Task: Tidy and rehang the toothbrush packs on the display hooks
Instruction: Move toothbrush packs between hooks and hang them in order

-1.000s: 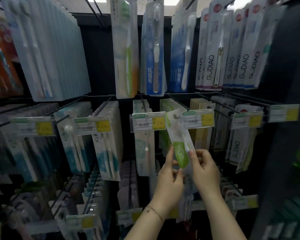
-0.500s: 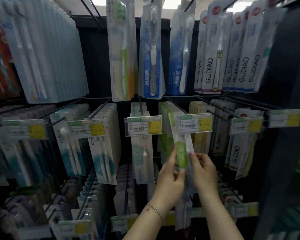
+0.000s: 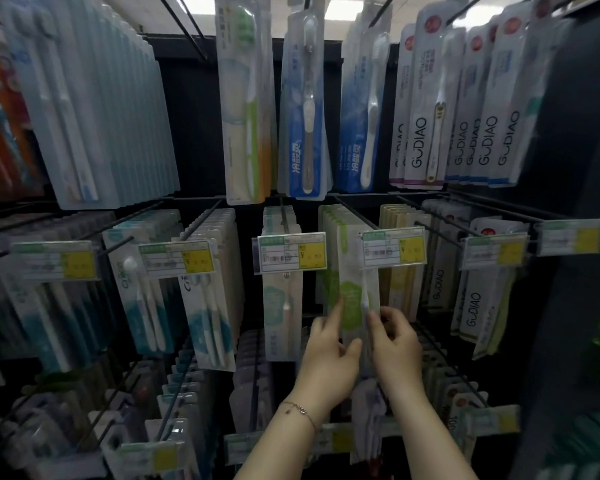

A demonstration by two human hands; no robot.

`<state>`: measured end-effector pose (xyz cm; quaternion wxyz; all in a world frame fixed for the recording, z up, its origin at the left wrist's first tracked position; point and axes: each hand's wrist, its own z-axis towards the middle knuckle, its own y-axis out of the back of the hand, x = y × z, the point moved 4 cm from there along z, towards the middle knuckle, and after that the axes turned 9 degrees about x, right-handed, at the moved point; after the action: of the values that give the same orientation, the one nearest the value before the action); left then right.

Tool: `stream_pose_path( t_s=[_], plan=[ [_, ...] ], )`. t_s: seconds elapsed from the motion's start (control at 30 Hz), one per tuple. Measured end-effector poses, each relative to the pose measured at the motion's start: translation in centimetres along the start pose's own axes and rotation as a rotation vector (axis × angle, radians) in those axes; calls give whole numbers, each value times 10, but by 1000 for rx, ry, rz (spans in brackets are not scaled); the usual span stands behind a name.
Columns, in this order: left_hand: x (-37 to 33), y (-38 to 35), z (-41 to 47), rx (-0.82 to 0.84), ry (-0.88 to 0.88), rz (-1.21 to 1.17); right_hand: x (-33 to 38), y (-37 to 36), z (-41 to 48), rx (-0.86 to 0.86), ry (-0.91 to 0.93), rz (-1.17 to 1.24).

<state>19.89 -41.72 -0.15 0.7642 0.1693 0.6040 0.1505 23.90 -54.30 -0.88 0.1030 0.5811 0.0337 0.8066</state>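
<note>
- Dark pegboard shelving fills the view, with rows of wire hooks carrying toothbrush packs and yellow-and-white price labels at the hook tips.
- One green-and-white toothbrush pack (image 3: 353, 292) hangs upright just to the 3 o'clock side of centre, in front of a stack of matching green packs (image 3: 329, 223) on the same hook (image 3: 355, 216).
- Its top edge sits behind the price label (image 3: 394, 248) at 12 o'clock from the hands. Whether its hang hole is already over the wire is hidden.
- The left grip (image 3: 329, 358) holds the pack's lower left edge, with the forefinger laid up along the side and the thumb across the front.
- The right grip (image 3: 395, 344) pinches the lower right edge with curled fingers, at 3 o'clock from the left one.
- Step in hand, as I judge it: seating this one pack on its hook and squaring it with the stack behind.
- The next move probably calls for a push toward 12 o'clock and back along the wire, keeping the pack flat so it clears the label.
- White GUDIAO packs (image 3: 421, 109) hang at 2 o'clock, and a dense blue-and-white row (image 3: 94, 109) at 10 o'clock.
- Some packs (image 3: 478, 306) at 3 o'clock hang tilted, so more tidying seems to remain.
</note>
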Motion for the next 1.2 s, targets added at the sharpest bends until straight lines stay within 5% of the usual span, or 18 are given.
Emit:
stream_pose_path(
  t_s=[0.23, 0.57, 1.2],
  plan=[
    [0, 24, -17, -77, -48, 223, 0, 12, -16, -94, 23, -203],
    [17, 57, -41, -75, -25, 653, 25, -26, -42, 137, 273, -543],
    [62, 159, -92, -170, 95, 819, 51, -125, -74, 246, 394, -496]
  ],
)
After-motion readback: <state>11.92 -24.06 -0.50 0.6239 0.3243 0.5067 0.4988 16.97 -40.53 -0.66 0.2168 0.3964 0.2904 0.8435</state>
